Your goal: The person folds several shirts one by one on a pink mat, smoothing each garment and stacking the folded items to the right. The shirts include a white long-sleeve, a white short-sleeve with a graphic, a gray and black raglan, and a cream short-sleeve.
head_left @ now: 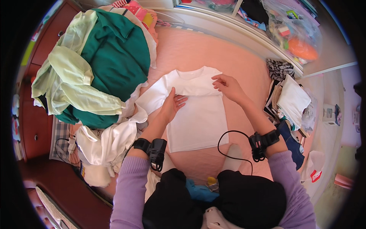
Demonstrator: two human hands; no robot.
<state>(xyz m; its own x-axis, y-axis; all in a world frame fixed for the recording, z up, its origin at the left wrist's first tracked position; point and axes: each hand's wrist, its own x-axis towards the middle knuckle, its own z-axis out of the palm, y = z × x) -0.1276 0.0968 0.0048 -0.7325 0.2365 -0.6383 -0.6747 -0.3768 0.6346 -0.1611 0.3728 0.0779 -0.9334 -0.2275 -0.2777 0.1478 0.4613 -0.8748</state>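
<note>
A white long-sleeved shirt (pixel 198 122) lies flat in front of me, its neckline away from me. The sleeve on the left stretches out toward the lower left. On the right, the sleeve seems folded across the chest, where an edge runs sideways. My left hand (pixel 173 106) is over the shirt's left side, fingers apart and palm turned inward, holding nothing. At the right shoulder of the shirt, my right hand (pixel 228 87) hovers close to the fabric with loosely bent, parted fingers. Whether its fingertips touch the cloth is hard to make out.
The shirt rests on a pink bed sheet (pixel 244 65). A heap with a green garment (pixel 114 57) and pale yellow sleeves rises at the left, above crumpled white clothes (pixel 103 145). Folded clothes (pixel 291 97) are stacked at the right. Black straps with a cable circle my forearms.
</note>
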